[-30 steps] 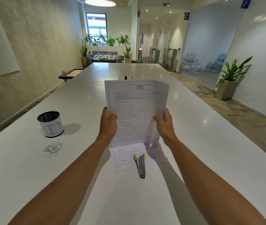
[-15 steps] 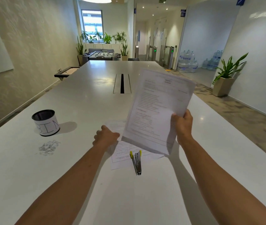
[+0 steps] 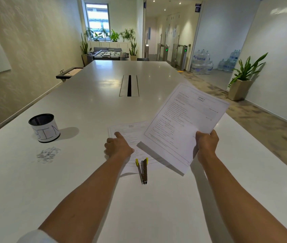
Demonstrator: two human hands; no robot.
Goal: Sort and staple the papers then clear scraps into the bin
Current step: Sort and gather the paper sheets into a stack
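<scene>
Papers (image 3: 184, 123) are gripped above the tabletop (image 3: 90, 106) by the right hand (image 3: 206, 142); a sheet (image 3: 130, 135) is pressed by the left hand (image 3: 117, 146), index finger extended.

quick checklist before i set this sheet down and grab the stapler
1. Lifted sheet held firmly: ok, the right hand grips its near corner, clear of the table.
2. Sheet on the table steadied: ok, the left hand rests on its left edge.
3. Stapler reachable: ok, it lies on the near end of that sheet, between the arms.
4. Stapler loaded: cannot tell.
5. Scraps cleared: not ok, they lie in a pile on the table.
6. Bin ready: ok, upright and open just beyond the scraps.
</scene>
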